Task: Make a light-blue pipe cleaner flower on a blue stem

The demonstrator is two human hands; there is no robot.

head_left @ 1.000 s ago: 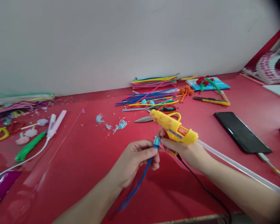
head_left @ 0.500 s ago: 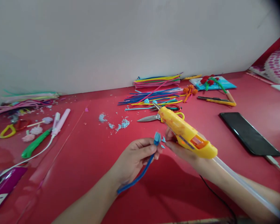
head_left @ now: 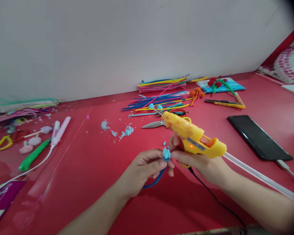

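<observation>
A plain grey-white wall backs a glossy red table.

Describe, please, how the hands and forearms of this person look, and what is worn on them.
The left hand and right hand are bare, without gloves, and no ring shows. The left forearm and right forearm show no sleeve, watch or bracelet. Finer markings are too blurred to tell.

Glue gun held, blue stem pinched
</observation>
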